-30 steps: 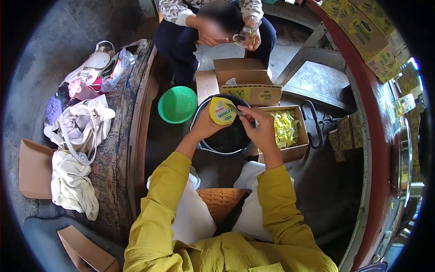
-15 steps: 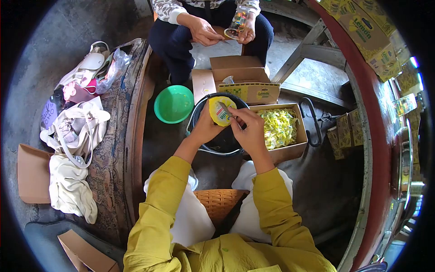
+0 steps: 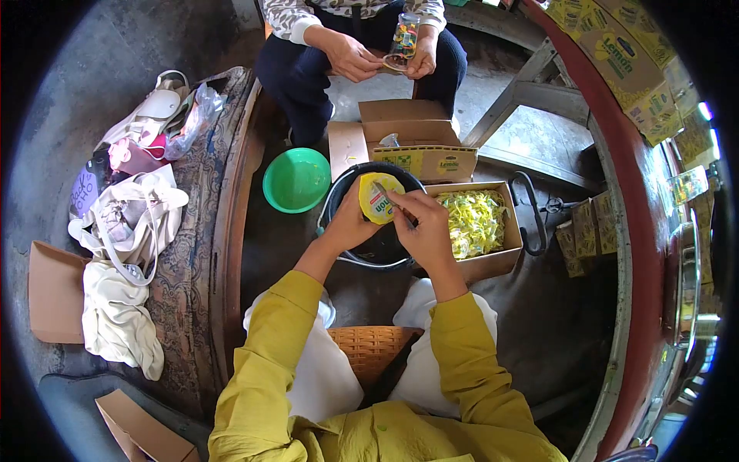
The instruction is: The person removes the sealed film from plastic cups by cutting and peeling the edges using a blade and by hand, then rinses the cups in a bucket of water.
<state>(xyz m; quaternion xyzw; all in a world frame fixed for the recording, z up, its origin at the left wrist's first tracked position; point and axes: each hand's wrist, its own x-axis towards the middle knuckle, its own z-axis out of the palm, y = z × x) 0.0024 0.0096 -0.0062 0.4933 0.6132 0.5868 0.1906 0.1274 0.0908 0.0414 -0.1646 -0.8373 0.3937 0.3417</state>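
My left hand [image 3: 348, 222] is closed around a container with a round yellow lid [image 3: 377, 206] printed with lemon lettering; its body below the lid is mostly hidden. The fingers of my right hand [image 3: 423, 222] pinch a small grey, flat, blade-like tool [image 3: 380, 188], its tip lying against the lid. Both hands are over a dark bucket [image 3: 329, 206] with a pale rim. To the right of it, a cardboard box [image 3: 493, 266] holds many yellow-green wrappers or film pieces [image 3: 477, 223].
A green basin [image 3: 295, 181] stands left of the bucket. Behind is an open carton [image 3: 419, 114]. Opposite sits a person [image 3: 354, 58] holding a clear plastic cup [image 3: 403, 38] with colourful print. Bags [image 3: 127, 212] lie on a patterned bench at left; a red-edged table [image 3: 647, 231] runs along the right.
My hands and the lidded container have shifted slightly down in view, and the tool's tip sits at a slightly different spot on the lid. The person opposite has tilted the clear cup more upright.
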